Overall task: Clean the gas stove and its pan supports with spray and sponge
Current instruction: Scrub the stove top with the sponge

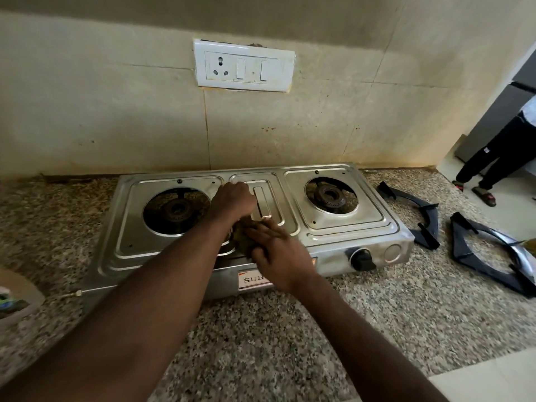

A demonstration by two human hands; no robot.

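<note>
Speckled counter: nearest you, under both your forearms.
Your right hand: fingers and thumb clamped on the sponge, pressing it onto the near middle of the stove.
Your left hand: fingers curled under, resting on the centre panel; you cannot tell whether it holds anything.
Stove position: on the counter, against the far wall, both burners bare.
Two pan supports: on the counter, right of the stove and apart from it.
</note>
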